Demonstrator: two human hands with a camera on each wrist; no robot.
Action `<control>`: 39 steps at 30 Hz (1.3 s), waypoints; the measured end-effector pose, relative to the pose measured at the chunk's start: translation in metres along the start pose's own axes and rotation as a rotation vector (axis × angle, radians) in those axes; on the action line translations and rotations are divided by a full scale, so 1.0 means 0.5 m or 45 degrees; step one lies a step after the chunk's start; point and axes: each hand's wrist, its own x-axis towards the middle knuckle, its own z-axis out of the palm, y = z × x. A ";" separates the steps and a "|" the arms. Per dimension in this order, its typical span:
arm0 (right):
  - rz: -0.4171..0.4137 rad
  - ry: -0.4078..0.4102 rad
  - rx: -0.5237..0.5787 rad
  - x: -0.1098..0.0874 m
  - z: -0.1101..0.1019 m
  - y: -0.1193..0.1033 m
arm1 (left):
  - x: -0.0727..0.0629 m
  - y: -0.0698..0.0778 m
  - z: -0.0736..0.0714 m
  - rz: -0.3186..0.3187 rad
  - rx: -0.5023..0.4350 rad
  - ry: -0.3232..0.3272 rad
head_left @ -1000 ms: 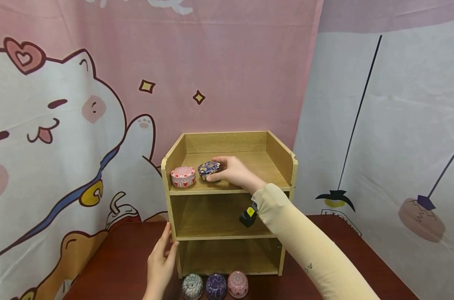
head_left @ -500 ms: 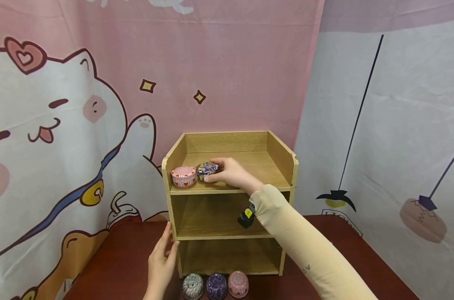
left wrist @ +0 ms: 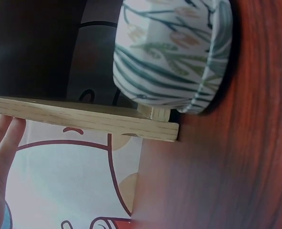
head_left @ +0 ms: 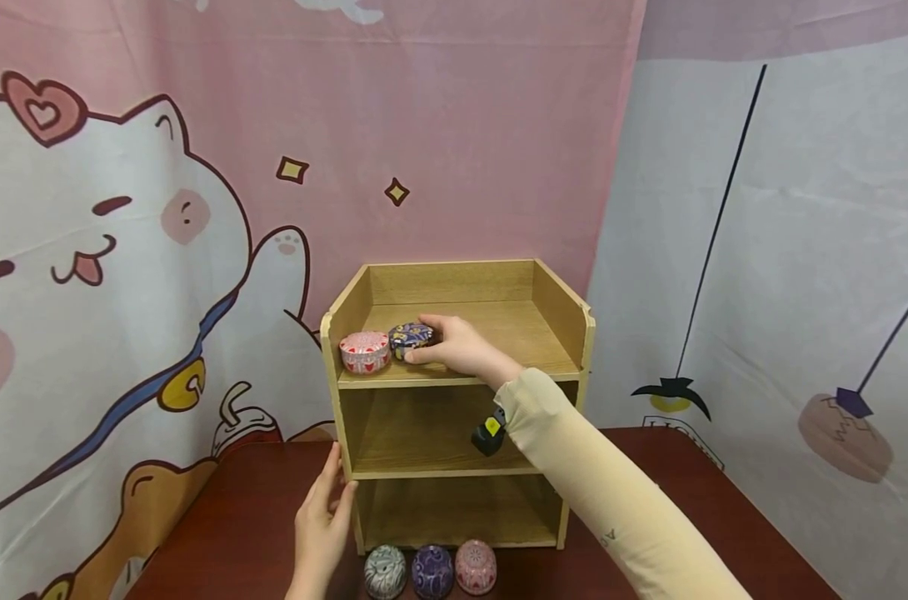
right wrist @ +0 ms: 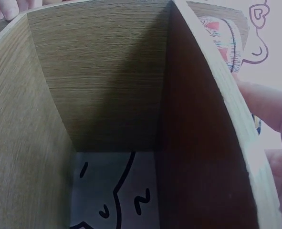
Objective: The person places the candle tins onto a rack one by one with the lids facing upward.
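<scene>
My right hand (head_left: 466, 346) pinches a round dark blue tin (head_left: 409, 337) with a yellow pattern between thumb and fingers, on the top level of a wooden shelf unit (head_left: 454, 382). The hand covers the tin's right side. Just left of it sits a pink tin (head_left: 365, 352) with red hearts, close against the blue one. In the right wrist view the pink tin (right wrist: 222, 40) shows beyond a shelf edge, near the right hand (right wrist: 274, 114). My left hand (head_left: 321, 521) rests with straight fingers against the unit's left side panel; its fingers (left wrist: 6, 138) touch the panel in the left wrist view.
Three more tins stand in front of the unit's base on the dark red table (head_left: 229, 517): a grey-white one (head_left: 385, 572), a purple one (head_left: 432, 572) and a pink one (head_left: 476, 567). A printed curtain (head_left: 469, 150) hangs behind.
My right hand has moved the blue tin a little to the left, closing the gap to the pink heart tin. The left hand stays on the side panel.
</scene>
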 end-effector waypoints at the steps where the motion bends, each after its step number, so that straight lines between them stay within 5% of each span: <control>1: 0.000 0.001 0.000 0.001 0.001 -0.001 | 0.001 0.000 -0.001 0.002 0.003 0.003; 25: -0.017 0.018 -0.061 0.002 0.001 -0.009 | 0.006 -0.002 -0.002 -0.018 0.028 0.002; 39: 0.037 0.024 0.115 -0.014 -0.005 -0.001 | -0.003 0.000 -0.002 -0.034 0.027 -0.028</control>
